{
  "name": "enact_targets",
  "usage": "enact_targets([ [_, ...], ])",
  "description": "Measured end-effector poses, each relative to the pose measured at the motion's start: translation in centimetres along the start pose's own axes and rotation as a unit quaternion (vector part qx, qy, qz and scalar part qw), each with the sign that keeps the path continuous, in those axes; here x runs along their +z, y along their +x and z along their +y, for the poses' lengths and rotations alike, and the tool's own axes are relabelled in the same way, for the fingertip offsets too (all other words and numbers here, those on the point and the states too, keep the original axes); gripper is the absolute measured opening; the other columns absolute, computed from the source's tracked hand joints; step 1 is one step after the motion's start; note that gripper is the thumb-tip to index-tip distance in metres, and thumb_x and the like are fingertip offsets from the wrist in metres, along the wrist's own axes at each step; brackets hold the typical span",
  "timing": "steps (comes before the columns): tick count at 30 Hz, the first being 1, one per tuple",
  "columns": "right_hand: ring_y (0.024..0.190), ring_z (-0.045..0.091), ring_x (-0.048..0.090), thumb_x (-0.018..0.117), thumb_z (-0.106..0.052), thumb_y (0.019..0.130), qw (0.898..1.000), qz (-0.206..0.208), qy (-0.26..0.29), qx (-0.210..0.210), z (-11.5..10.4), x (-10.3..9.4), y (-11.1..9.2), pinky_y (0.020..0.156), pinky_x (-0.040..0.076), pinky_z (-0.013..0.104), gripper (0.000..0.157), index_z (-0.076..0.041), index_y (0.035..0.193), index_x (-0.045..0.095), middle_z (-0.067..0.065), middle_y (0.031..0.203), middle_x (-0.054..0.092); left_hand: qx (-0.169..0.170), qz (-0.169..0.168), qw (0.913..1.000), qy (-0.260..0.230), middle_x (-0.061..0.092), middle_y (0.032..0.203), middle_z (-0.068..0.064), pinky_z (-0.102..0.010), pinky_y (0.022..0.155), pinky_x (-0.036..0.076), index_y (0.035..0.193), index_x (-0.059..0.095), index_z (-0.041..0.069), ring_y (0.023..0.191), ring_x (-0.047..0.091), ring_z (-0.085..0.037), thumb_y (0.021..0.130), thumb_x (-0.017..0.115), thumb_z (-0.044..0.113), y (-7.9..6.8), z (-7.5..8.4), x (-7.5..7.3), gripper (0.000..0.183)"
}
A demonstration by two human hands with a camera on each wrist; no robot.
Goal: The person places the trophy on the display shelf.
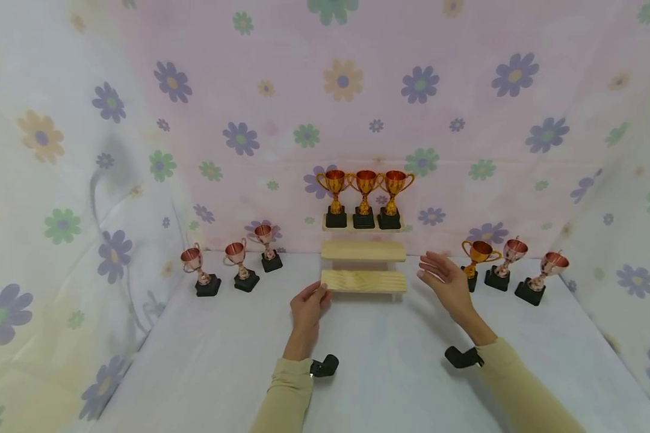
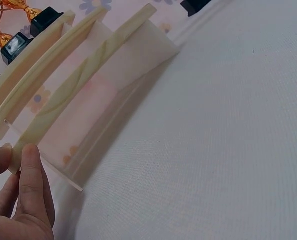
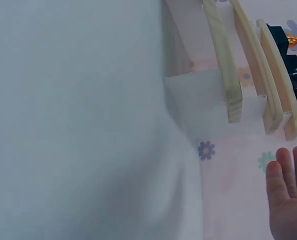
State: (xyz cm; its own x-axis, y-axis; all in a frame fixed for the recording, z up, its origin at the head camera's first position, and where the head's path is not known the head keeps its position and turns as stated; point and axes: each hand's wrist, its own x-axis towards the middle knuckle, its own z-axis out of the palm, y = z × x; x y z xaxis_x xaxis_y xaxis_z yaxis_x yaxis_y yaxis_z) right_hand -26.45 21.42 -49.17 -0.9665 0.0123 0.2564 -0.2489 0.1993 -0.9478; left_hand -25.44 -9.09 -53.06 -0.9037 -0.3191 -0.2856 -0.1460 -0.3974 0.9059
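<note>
A three-step display stand with pale wooden boards and clear side panels stands at the back middle. My left hand pinches the left end of its lowest board between thumb and fingers, as the left wrist view confirms. Above that is the middle board. Three gold trophy cups, a left one, a centre one and a right one, stand side by side on the top board. Right of the stand, my right hand is held with fingers extended, touching nothing; its fingertips point toward the boards in the right wrist view.
Close beyond the right hand stand a gold trophy and two rose-gold trophies, the outermost tilted in view. Three rose-gold trophies are at the left. A white cloth covers the table; flowered fabric surrounds it.
</note>
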Motion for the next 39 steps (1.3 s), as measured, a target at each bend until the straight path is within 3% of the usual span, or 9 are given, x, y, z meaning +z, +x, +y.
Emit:
enact_targets([
  [6,0.103,-0.011,0.06,0.071,-0.024,0.098,0.996,-0.003,-0.063,0.061,0.5,-3.2,-3.7,0.089,0.051,0.006,0.046,0.002,0.134,0.058,0.028,0.134,0.06,0.011,-0.005,0.9998,-0.013,0.069,0.094,-0.011,-0.024,0.077,0.063,0.124,0.064,-0.012,0.079,0.069,-0.011,0.096,0.069,0.002,-0.3,-0.1,-0.3,0.032],
  [11,0.099,-0.018,0.054,0.068,-0.025,0.1,0.989,0.016,-0.112,0.096,0.8,-5.5,-5.6,0.085,0.046,0.0,0.05,0.003,0.139,0.053,0.029,0.137,0.057,0.005,0.003,1.0,-0.004,0.068,0.098,-0.012,-0.024,0.08,0.063,0.125,0.064,-0.01,0.081,0.069,-0.011,0.097,0.068,0.003,-0.1,0.0,-0.6,0.032],
  [13,0.102,-0.016,0.052,0.067,-0.026,0.101,0.985,0.026,-0.128,0.11,0.9,-6.4,-6.0,0.084,0.045,-0.001,0.055,0.003,0.144,0.048,0.029,0.141,0.053,0.001,0.006,1.0,0.001,0.068,0.099,-0.012,-0.024,0.08,0.063,0.125,0.065,-0.009,0.081,0.069,-0.011,0.097,0.068,0.004,-0.1,0.1,-0.7,0.031],
  [15,0.111,-0.003,0.056,0.066,-0.028,0.101,0.982,0.033,-0.142,0.121,1.0,-7.3,-6.1,0.082,0.043,-0.003,0.061,0.004,0.148,0.043,0.029,0.145,0.05,0.001,0.007,1.0,0.001,0.068,0.098,-0.012,-0.024,0.079,0.063,0.124,0.065,-0.009,0.081,0.069,-0.011,0.097,0.068,0.003,0.0,0.0,-0.7,0.031],
  [19,0.13,0.035,0.049,0.064,-0.032,0.102,0.976,0.035,-0.165,0.137,0.7,-9.1,-5.6,0.077,0.041,-0.005,0.071,0.006,0.153,0.033,0.031,0.149,0.043,0.001,0.002,1.0,-0.007,0.068,0.094,-0.01,-0.023,0.077,0.063,0.124,0.064,-0.011,0.078,0.069,-0.011,0.096,0.069,0.002,0.1,-0.3,-0.6,0.031],
  [21,0.133,0.044,0.044,0.064,-0.033,0.102,0.975,0.039,-0.173,0.135,0.4,-9.9,-5.0,0.077,0.041,-0.005,0.074,0.007,0.154,0.031,0.031,0.15,0.041,0.0,-0.002,0.9999,-0.011,0.068,0.092,-0.009,-0.024,0.077,0.063,0.124,0.064,-0.012,0.077,0.069,-0.01,0.096,0.069,0.002,0.0,-0.3,-0.5,0.032],
  [27,0.136,0.04,0.043,0.066,-0.038,0.1,0.972,0.073,-0.178,0.136,-0.5,-10.6,-2.9,0.083,0.045,-0.001,0.08,-0.002,0.159,0.027,0.026,0.156,0.04,-0.001,-0.002,0.9999,-0.012,0.068,0.092,-0.01,-0.025,0.079,0.063,0.124,0.064,-0.011,0.077,0.07,-0.011,0.096,0.069,0.001,-0.1,-0.3,-0.4,0.031],
  [34,0.143,0.035,0.042,0.07,-0.031,0.098,0.977,0.117,-0.112,0.138,-0.7,-9.5,-1.2,0.098,0.045,0.006,0.081,-0.008,0.161,0.025,0.019,0.161,0.036,0.004,-0.002,0.9999,-0.014,0.068,0.094,-0.011,-0.024,0.077,0.063,0.123,0.064,-0.012,0.078,0.07,-0.011,0.096,0.069,0.001,0.1,0.0,-0.2,0.031],
  [39,0.143,0.031,0.044,0.07,-0.027,0.098,0.969,0.164,-0.097,0.159,-0.5,-9.0,-0.2,0.106,0.046,0.016,0.077,-0.012,0.161,0.027,0.014,0.16,0.039,0.007,-0.006,0.9998,-0.018,0.067,0.093,-0.01,-0.023,0.076,0.063,0.124,0.064,-0.012,0.077,0.07,-0.011,0.096,0.069,0.002,0.1,0.0,-0.1,0.032],
])
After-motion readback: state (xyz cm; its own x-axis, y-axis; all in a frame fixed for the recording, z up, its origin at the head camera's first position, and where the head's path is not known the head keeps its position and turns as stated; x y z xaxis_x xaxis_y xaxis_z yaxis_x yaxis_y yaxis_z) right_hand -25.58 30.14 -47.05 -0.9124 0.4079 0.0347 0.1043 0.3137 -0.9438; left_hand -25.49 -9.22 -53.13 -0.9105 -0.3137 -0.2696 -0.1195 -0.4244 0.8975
